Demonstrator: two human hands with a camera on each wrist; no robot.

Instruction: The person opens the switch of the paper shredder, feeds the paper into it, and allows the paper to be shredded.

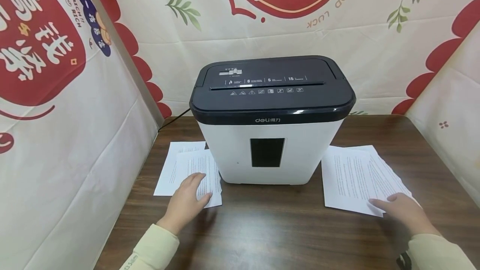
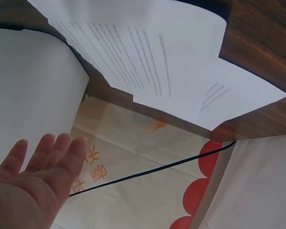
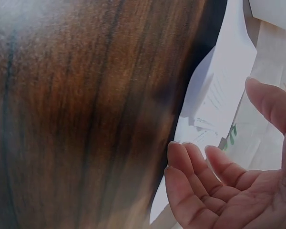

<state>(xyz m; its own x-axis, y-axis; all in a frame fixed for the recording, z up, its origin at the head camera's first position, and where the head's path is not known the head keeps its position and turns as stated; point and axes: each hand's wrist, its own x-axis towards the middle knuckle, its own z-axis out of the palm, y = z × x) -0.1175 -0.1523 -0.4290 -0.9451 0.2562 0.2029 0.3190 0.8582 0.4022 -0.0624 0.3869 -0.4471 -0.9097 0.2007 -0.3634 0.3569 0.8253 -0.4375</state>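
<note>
And here are the papers, one overlapping lot on either side of the white-and-black shredder, both flat on the brown table! The left sheets lie just beyond and partly beneath the left hand, while the right sheets sit ahead and to the left of the right hand, their near right corner right by its thumb. Look at the left forearm, slanting inward from the bottom edge in its pale sleeve; that hand is loosely spread, thumb apart from fingers, pinching nothing. Over on the right, the forearm angles in from the lower corner, fingers softly bent, thumb well clear of them, nothing gripped; whether its fingertips touch paper, you cannot tell. Now the lie of the sheets: long sides run away from the person on both flanks, and on the right one sheet fans out, its near end swung rightward, printed lines running lengthwise away too.
</note>
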